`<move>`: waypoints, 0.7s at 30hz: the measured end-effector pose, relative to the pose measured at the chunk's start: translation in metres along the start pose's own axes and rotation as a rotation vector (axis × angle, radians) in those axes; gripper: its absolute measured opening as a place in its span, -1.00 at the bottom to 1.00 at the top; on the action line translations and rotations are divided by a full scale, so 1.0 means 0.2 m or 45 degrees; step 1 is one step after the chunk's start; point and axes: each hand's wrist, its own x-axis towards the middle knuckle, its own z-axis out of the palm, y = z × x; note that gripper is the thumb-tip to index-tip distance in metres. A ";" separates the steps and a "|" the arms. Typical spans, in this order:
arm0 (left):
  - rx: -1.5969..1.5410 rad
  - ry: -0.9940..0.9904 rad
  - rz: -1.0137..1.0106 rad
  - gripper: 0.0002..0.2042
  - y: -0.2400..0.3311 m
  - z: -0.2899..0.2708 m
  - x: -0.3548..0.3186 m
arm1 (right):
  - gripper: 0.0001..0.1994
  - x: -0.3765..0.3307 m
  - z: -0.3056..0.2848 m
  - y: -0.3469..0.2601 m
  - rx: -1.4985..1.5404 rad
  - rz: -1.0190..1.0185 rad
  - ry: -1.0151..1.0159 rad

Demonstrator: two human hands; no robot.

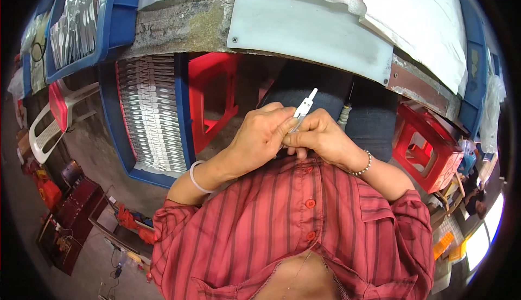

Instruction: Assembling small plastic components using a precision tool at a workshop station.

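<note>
Both of my hands meet close to my chest, above my red striped shirt. My left hand [259, 134] and my right hand [320, 137] pinch the same small white plastic part [304, 106], a narrow strip whose forked tip sticks up and to the right from between my fingers. Its lower end is hidden inside my fingers. A white bangle sits on my left wrist and a beaded bracelet on my right wrist.
A blue crate [183, 110] at my left holds rows of several white and silver parts [152, 121]. Another blue crate [116, 18] with similar parts sits at upper left. A grey sheet [309, 34] covers the workbench. Red plastic stools [429, 148] stand at right and under the bench [209, 99].
</note>
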 end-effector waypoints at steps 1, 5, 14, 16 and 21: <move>-0.002 0.005 0.008 -0.84 0.00 0.00 -0.01 | -0.78 0.00 0.00 -0.01 0.001 0.001 0.001; -0.021 0.004 -0.036 -0.84 0.01 0.00 -0.03 | -0.78 -0.02 0.01 0.00 -0.015 -0.002 -0.035; -0.008 -0.048 -0.064 -0.83 0.00 -0.02 -0.07 | -0.79 -0.03 0.02 -0.01 -0.045 0.041 -0.087; -0.020 -0.044 -0.061 -0.84 0.00 -0.01 -0.08 | -0.80 -0.03 0.02 -0.02 -0.048 0.053 -0.091; 0.006 -0.077 -0.062 -0.84 0.02 -0.03 -0.07 | -0.81 -0.04 0.02 -0.04 -0.087 0.033 -0.139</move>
